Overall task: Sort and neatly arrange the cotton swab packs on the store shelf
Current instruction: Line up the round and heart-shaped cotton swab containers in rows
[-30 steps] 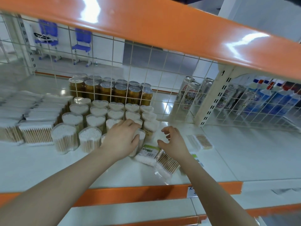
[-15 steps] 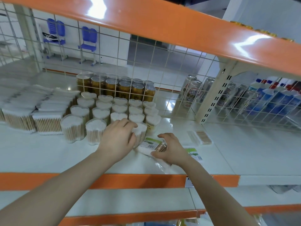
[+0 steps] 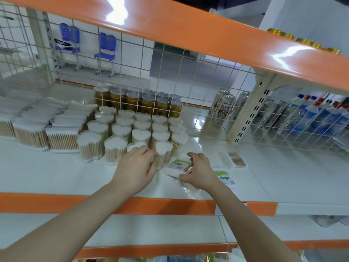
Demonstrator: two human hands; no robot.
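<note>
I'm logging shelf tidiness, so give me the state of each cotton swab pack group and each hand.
left hand: resting on a front-row heart-shaped tub, fingers curled over it.
right hand: gripping the bagged swab pack.
heart-shaped tubs: upright, in rows.
rectangular packs: upright, lined up at left.
bagged swab pack: lying flat, askew.
green-label pack: lying flat.
flat swab box: lying flat, apart.

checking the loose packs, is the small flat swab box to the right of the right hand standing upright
No, the flat swab box lies flat on the white shelf, apart from the right hand.
</note>
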